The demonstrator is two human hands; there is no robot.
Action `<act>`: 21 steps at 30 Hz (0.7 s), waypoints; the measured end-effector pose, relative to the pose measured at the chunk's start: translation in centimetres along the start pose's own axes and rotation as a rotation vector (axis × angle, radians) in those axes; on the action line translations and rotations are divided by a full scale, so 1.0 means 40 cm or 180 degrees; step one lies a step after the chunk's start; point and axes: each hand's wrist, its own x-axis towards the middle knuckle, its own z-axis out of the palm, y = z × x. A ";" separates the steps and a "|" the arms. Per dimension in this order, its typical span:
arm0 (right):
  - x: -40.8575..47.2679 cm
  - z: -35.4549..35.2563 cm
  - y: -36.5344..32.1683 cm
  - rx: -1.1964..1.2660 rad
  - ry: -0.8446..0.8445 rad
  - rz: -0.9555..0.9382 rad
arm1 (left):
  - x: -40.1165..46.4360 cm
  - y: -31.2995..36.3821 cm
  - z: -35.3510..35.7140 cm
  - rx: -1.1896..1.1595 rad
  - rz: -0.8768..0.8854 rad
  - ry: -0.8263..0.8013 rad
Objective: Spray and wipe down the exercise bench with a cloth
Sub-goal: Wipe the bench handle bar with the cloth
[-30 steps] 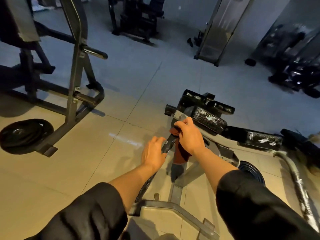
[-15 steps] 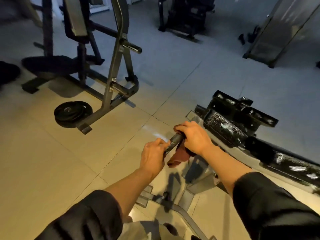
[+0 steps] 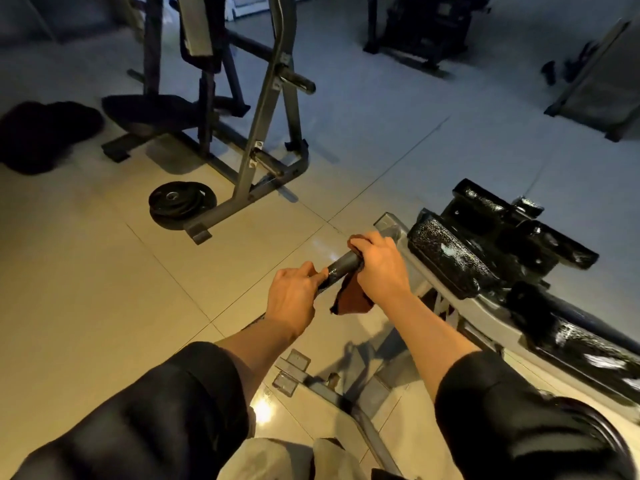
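Two hands are set on one dark handle bar (image 3: 341,265) that juts from the exercise bench frame (image 3: 450,306). On the right hand (image 3: 381,265) the fingers (image 3: 369,239) are curled over the bar's far end, with a rust-brown cloth (image 3: 349,296) clamped between palm and metal; its loose tail hangs below the bar. On the left hand (image 3: 294,294) the fingers (image 3: 317,277) are wrapped round the nearer stretch of the same bar, bare, probably to steady it against the rubbing. The wipe is judged to be in hand on the handle. Just right of the hands, the black padded rollers (image 3: 446,261) are flecked with pale specks, possibly spray droplets. No spray bottle can be seen. Further out, a weight plate (image 3: 181,202) lies on the tiled floor (image 3: 86,271) at the foot of a grey rack (image 3: 263,133).
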 end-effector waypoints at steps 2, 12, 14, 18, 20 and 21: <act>-0.029 0.026 -0.028 -0.0037 0.0096 -0.0033 | 0.003 0.000 0.001 0.0023 0.0014 -0.0033; 0.000 -0.007 -0.033 -0.0307 -0.0180 -0.0192 | 0.006 -0.020 0.008 0.0141 0.0175 -0.0155; -0.035 0.036 -0.078 -0.0309 -0.0379 -0.0542 | 0.000 -0.029 0.011 0.0105 0.0217 -0.0174; -0.039 0.026 -0.078 -0.0028 -0.0342 -0.0489 | -0.009 -0.045 0.013 -0.0165 0.0384 -0.0138; -0.018 -0.003 -0.062 -0.0001 -0.0247 -0.0145 | -0.018 -0.049 0.014 -0.0506 0.0393 -0.0084; -0.013 -0.007 -0.063 -0.0033 -0.0241 -0.0048 | -0.028 -0.052 0.017 -0.0651 0.0397 0.0009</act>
